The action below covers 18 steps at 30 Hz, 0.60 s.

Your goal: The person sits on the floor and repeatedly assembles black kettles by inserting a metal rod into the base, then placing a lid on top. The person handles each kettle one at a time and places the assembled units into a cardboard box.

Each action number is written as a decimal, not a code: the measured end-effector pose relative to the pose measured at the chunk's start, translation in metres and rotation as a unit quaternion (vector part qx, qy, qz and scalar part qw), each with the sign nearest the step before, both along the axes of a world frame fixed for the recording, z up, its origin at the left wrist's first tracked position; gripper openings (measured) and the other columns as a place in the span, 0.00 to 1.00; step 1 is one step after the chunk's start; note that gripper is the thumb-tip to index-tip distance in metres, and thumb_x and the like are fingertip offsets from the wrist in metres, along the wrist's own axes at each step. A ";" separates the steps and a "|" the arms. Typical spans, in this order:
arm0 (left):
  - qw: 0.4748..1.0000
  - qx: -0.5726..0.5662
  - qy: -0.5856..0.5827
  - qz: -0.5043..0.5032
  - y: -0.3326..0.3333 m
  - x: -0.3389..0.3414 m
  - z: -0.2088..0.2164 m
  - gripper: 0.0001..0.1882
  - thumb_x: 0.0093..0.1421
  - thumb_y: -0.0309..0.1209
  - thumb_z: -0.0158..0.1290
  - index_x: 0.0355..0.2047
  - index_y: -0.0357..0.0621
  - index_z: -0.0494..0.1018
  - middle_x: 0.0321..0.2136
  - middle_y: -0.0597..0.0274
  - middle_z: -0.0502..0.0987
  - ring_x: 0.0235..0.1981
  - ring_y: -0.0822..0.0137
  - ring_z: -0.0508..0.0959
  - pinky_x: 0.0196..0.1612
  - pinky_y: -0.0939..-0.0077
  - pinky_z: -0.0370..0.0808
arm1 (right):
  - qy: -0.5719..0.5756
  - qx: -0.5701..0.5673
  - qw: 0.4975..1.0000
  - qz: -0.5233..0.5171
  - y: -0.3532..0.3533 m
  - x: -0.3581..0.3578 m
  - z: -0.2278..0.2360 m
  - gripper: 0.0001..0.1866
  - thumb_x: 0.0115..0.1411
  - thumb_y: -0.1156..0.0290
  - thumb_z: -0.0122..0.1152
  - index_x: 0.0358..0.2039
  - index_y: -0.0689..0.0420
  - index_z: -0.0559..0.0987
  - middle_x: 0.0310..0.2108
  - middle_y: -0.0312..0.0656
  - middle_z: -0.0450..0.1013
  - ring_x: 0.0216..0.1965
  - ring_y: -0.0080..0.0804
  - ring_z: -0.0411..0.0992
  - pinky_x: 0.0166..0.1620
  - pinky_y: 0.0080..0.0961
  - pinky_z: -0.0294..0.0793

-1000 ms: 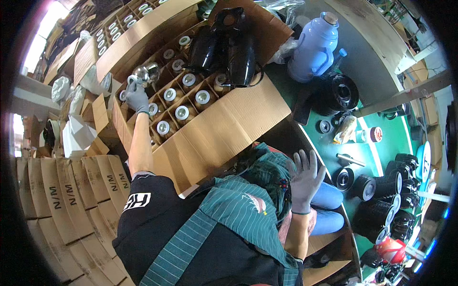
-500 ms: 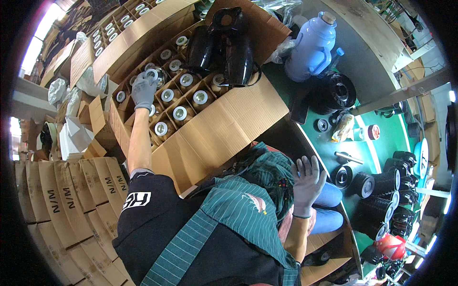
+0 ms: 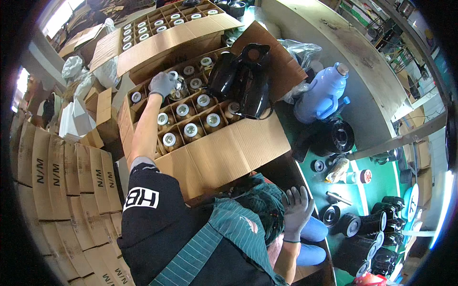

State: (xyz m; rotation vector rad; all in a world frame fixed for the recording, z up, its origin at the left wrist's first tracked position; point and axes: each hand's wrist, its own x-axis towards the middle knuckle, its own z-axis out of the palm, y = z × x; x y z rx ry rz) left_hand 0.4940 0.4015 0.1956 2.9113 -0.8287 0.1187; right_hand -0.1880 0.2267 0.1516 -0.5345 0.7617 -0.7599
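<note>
Two gloved hands of ours were in view, set well apart. Our left hand point(image 3: 162, 86) reached into the divided carton point(image 3: 229, 157), its fingers curled around the neck end of a silvery glass flask point(image 3: 179, 90), just beside the white rim. That flask leaned among the cells at the carton's far left part; whether its base was clear of the cell, we could not tell. Our right hand point(image 3: 296, 212) was raised near the bench point(image 3: 317, 151), fingers spread and holding nothing.

Handling it well, we judged, meant a firm but light grip on the neck, and moving the flask in line with its cell, so the glass would not scrape the cardboard dividers point(image 3: 178, 125) or knock the other flasks point(image 3: 213, 120). Our free hand could have steadied its body. We also had to mind the black jugs point(image 3: 256, 88) resting over the carton's right part.
</note>
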 end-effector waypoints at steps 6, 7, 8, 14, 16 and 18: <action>0.986 0.084 0.135 0.057 0.016 0.038 -0.076 0.29 0.61 0.57 0.63 0.55 0.52 0.85 0.56 0.45 0.83 0.57 0.48 0.83 0.62 0.52 0.79 | -0.013 -0.070 0.997 0.018 0.005 -0.011 -0.005 0.38 0.78 0.37 0.38 0.73 0.54 0.68 0.64 0.51 0.74 0.65 0.49 0.72 0.70 0.51 0.69; 0.985 0.108 0.122 0.064 0.022 0.039 -0.092 0.30 0.61 0.57 0.63 0.56 0.53 0.84 0.57 0.46 0.83 0.58 0.48 0.83 0.62 0.52 0.78 | -0.024 -0.038 0.999 -0.001 0.009 -0.010 -0.005 0.36 0.80 0.41 0.34 0.73 0.55 0.68 0.65 0.53 0.73 0.65 0.51 0.72 0.70 0.54 0.70; 0.983 0.132 0.108 0.073 0.030 0.039 -0.107 0.31 0.61 0.58 0.62 0.57 0.54 0.84 0.58 0.48 0.83 0.59 0.49 0.82 0.62 0.51 0.78 | -0.020 -0.024 1.000 -0.006 0.014 -0.012 -0.009 0.38 0.80 0.39 0.31 0.74 0.55 0.67 0.65 0.53 0.73 0.66 0.51 0.71 0.72 0.56 0.67; 0.995 -0.015 -0.031 0.089 0.012 -0.002 -0.124 0.33 0.63 0.57 0.60 0.65 0.59 0.77 0.64 0.40 0.77 0.57 0.43 0.82 0.61 0.50 0.78 | -0.023 -0.007 0.999 -0.037 0.034 -0.036 -0.020 0.38 0.80 0.39 0.31 0.74 0.54 0.67 0.66 0.53 0.72 0.66 0.51 0.71 0.73 0.55 0.66; 0.981 -0.187 -0.037 0.024 -0.029 -0.030 -0.118 0.28 0.66 0.44 0.58 0.63 0.46 0.76 0.58 0.42 0.77 0.50 0.46 0.82 0.53 0.51 0.80 | -0.041 0.000 0.996 -0.083 0.037 -0.047 -0.027 0.38 0.80 0.39 0.31 0.74 0.54 0.68 0.67 0.53 0.72 0.66 0.50 0.71 0.73 0.54 0.66; 0.900 -0.408 -0.071 -0.134 -0.055 -0.069 -0.113 0.20 0.69 0.23 0.56 0.61 0.31 0.75 0.49 0.51 0.78 0.46 0.59 0.81 0.43 0.55 0.83 | 0.041 -0.012 0.995 -0.093 0.033 -0.042 -0.028 0.35 0.80 0.41 0.33 0.73 0.52 0.69 0.65 0.50 0.73 0.63 0.46 0.73 0.69 0.48 0.71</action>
